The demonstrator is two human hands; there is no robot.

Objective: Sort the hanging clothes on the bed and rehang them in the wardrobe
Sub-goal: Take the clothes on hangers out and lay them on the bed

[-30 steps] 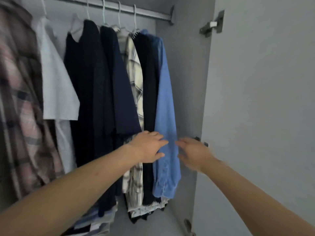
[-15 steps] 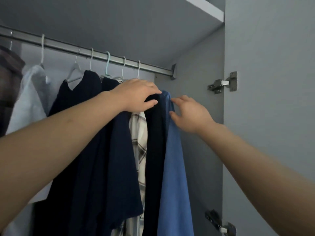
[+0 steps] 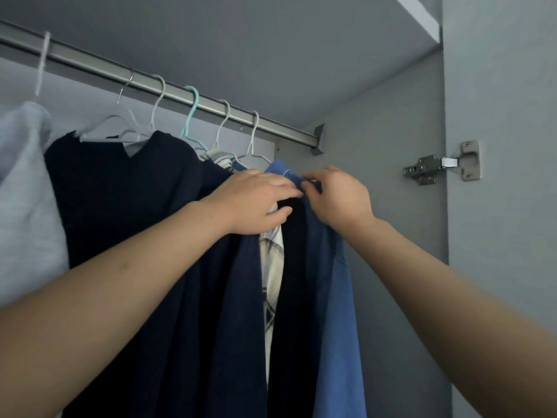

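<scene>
Several garments hang on hangers from the metal wardrobe rail (image 3: 168, 89). The rightmost is a blue shirt (image 3: 340, 312), with a black garment (image 3: 294, 282) and a cream plaid shirt (image 3: 271, 285) to its left. My right hand (image 3: 340, 197) pinches the blue shirt's collar near the hanger. Just to the left, my left hand (image 3: 259, 200) grips the tops of the plaid shirt and the black garment. Its fingertips almost meet those of my right hand.
Two navy garments (image 3: 144, 224) and a pale grey shirt (image 3: 27, 200) hang further left. The wardrobe side wall (image 3: 391, 206) stands close to the blue shirt. The open door with its hinge (image 3: 443, 164) is on the right, a shelf (image 3: 271, 40) overhead.
Both hands rose from the shirt hems to the shoulders at the rail. My right hand closed in on the blue collar and now pinches it; the view tilted up.
</scene>
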